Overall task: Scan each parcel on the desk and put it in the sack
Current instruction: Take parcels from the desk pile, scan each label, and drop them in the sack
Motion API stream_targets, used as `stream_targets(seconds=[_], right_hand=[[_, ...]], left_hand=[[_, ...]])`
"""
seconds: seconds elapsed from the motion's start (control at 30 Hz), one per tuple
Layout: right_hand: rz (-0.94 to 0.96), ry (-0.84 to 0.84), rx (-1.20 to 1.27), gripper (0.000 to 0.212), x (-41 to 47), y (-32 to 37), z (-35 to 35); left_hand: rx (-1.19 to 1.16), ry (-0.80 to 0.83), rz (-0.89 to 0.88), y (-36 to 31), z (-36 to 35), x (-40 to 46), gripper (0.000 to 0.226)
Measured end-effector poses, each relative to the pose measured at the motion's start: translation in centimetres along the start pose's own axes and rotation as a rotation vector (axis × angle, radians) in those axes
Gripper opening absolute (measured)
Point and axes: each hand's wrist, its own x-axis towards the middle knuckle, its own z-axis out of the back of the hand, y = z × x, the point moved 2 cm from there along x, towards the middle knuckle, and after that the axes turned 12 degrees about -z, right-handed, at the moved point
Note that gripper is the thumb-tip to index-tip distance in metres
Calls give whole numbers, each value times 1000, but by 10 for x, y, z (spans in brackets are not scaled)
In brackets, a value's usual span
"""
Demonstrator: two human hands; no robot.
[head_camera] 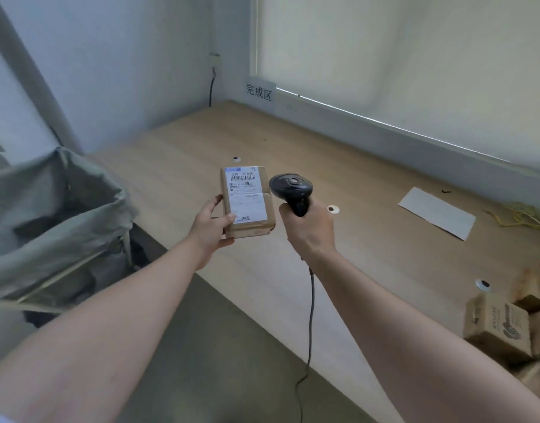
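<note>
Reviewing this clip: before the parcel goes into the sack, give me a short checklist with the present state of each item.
1. Parcel held firmly: ok, the left hand grips its lower left side, thumb on the label.
2. Barcode label facing up and unobstructed: ok.
3. Scanner in hand: ok, the right hand grips its handle.
4. Scanner aimed at the barcode: cannot tell, its head sits beside the parcel and no beam shows.
5. Scan registered: cannot tell.
6. Sack open and close by: ok, its mouth gapes at the left of the desk.
</note>
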Motion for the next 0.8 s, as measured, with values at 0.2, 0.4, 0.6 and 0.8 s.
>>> stream_targets(seconds=[0.2,0.4,0.6,0.8], right_hand=[[62,119,-31,18,-47,47,-79],[93,156,-20,20,-101,98,-178],[110,176,-11,20,-145,154,-276],[135,192,-28,19,-151,201,-350]], left_hand=[[0,-96,-29,-8,99,-24,58],[-37,-171,-50,-15,217,-37,58],[23,-158,-82,-24,338,-33,67],[77,-153,-63,-28,428,-10,62]])
